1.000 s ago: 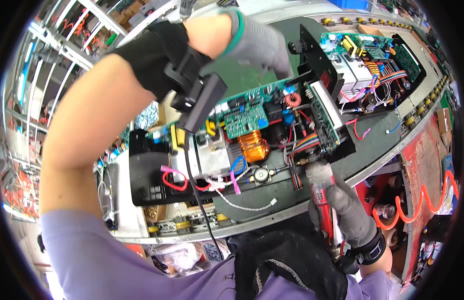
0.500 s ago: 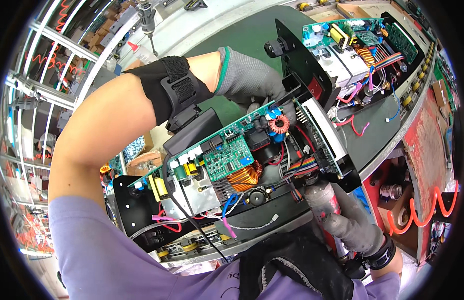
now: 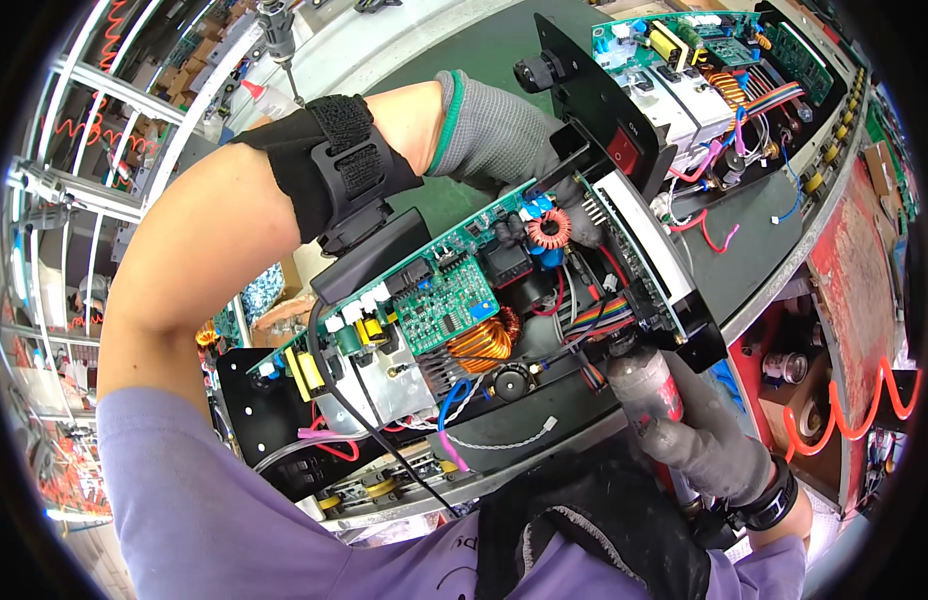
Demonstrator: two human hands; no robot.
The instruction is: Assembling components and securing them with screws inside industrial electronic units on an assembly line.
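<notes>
In front of me lies an open black electronic unit (image 3: 699, 345) carrying a green circuit board (image 3: 449, 310), copper coils and bundled wires. My left hand (image 3: 529, 150), in a grey glove, reaches over the far side. Its fingers curl round the unit's right end, with dark fingertips down between the small ring coil (image 3: 550, 229) and the white-edged end panel (image 3: 644, 235). My gloved right hand (image 3: 709, 445) is wrapped round a grey and red cylindrical power screwdriver (image 3: 644, 385). The tool's head is against the unit's near right corner, beside the rainbow ribbon cable (image 3: 599, 318); its tip is hidden.
A second open unit (image 3: 684, 120) with a red switch stands beyond, at the right. A hanging driver (image 3: 279, 40) and a red-capped bottle (image 3: 269, 98) are at the upper left. An orange coiled hose (image 3: 839, 430) hangs at the right. Rollers (image 3: 382, 490) line the near edge.
The whole view has shifted slightly, so both units appear a little further up and left. My left fingertips show more plainly beside the ring coil. The right hand keeps its grip on the screwdriver.
</notes>
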